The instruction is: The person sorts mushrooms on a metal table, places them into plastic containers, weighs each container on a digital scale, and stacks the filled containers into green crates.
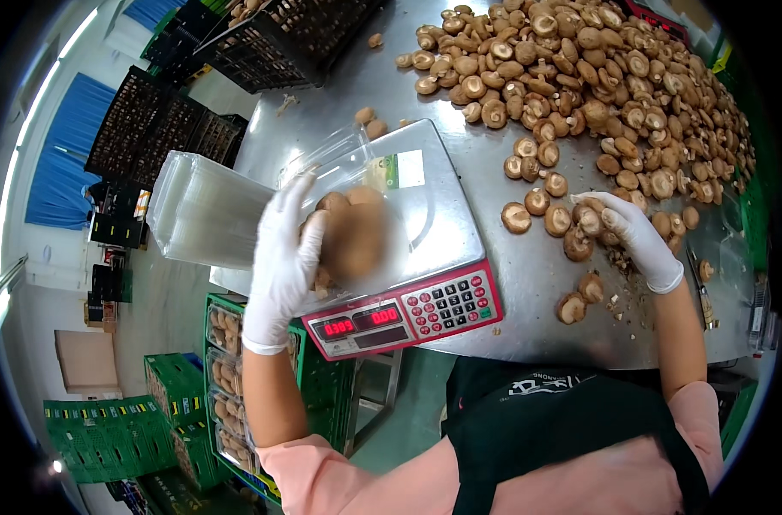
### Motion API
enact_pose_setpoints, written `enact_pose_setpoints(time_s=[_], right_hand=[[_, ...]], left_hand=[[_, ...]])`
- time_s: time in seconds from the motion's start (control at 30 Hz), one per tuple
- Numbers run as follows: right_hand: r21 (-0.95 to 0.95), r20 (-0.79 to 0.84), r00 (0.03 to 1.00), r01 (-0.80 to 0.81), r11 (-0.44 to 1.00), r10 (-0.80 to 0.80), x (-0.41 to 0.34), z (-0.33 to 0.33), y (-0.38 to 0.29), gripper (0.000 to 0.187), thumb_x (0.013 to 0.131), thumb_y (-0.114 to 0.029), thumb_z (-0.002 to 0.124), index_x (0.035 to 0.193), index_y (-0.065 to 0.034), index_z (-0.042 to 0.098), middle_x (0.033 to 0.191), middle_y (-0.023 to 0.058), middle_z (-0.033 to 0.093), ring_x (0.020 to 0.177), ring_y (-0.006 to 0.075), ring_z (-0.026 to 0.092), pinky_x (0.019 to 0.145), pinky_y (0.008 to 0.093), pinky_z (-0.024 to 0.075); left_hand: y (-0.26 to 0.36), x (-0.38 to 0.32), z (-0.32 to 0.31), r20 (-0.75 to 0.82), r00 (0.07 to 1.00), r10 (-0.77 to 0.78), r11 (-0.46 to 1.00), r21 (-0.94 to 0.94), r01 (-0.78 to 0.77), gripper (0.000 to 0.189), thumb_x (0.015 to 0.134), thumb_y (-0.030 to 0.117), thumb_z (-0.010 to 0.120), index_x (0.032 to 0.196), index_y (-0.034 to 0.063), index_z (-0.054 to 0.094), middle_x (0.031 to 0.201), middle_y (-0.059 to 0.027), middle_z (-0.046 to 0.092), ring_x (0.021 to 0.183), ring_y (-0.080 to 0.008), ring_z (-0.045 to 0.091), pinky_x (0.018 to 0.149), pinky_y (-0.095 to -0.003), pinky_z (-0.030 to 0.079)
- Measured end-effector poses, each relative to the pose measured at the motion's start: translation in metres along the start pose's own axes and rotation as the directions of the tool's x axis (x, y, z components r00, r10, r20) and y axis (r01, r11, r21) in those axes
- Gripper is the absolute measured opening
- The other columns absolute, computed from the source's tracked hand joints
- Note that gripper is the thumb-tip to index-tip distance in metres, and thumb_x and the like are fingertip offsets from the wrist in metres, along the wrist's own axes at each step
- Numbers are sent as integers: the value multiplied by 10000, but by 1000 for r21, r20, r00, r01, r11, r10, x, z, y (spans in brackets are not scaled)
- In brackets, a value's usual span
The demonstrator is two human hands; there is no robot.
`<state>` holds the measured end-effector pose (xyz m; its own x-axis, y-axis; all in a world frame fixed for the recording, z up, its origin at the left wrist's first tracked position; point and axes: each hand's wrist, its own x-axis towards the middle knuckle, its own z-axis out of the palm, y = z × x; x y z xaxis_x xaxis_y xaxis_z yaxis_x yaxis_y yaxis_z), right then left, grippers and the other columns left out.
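Observation:
My left hand [278,261], in a white glove, holds the left side of an open clear plastic clamshell box [329,168], its thumb over the contents. Brown shiitake mushrooms [333,202] lie in the box; a blurred patch hides part of them. Beneath it is the steel pan [452,206] of a red digital scale [494,293] with lit red digits. My right hand [642,241], also gloved, has its fingers closed around a shiitake mushroom [589,222] at the near edge of the loose ones. Several single mushrooms [516,217] lie just left of that hand.
A large heap of shiitake [571,64] covers the far right of the steel table [526,328]. Nested clear boxes [204,209] stand left of the scale. A black crate [288,42] sits behind. Green crates [111,438] and filled boxes [225,370] stand lower left; a knife [703,290] lies right.

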<state>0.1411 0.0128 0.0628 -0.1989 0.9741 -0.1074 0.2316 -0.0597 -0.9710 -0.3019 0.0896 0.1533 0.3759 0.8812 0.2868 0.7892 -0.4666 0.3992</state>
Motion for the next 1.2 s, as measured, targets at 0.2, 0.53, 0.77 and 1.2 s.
enact_pose_setpoints(time_s=[0.2,0.53,0.77,1.2], right_hand=[[275,119,987,-135,952,106,2,29,-5,652,953,-532,573,1345,-10,568,1122,111,676,1044,215,677,946,344,537],[356,372,896,-381,853,244,-35,59,-1,487,957,-204,656,1386,-24,514,1128,43,627,878,64,591,721,210,505],[283,207,951,-284,916,230,-62,38,3,446,934,-133,702,1321,10,534,1148,78,632,999,127,632,862,266,550],[-204,35,991,134,970,-130,-42,60,-4,434,823,-161,783,1201,-29,613,1008,130,702,906,178,706,785,309,559]], left_hand=[[31,1,-26,-188,982,20,995,101,-1,342,966,148,587,1268,-13,590,1217,-189,622,1143,-341,606,998,-403,469],[154,-57,153,-103,985,137,912,-375,-166,332,759,124,799,1080,82,723,1024,-69,640,915,-268,603,794,-379,505],[171,-54,179,-4,958,285,871,-417,-261,230,798,80,763,1022,81,712,864,-72,656,759,-250,655,670,-361,538],[159,-50,159,111,972,208,954,-244,-176,164,816,48,701,977,56,675,791,-136,655,698,-323,662,632,-419,541]])
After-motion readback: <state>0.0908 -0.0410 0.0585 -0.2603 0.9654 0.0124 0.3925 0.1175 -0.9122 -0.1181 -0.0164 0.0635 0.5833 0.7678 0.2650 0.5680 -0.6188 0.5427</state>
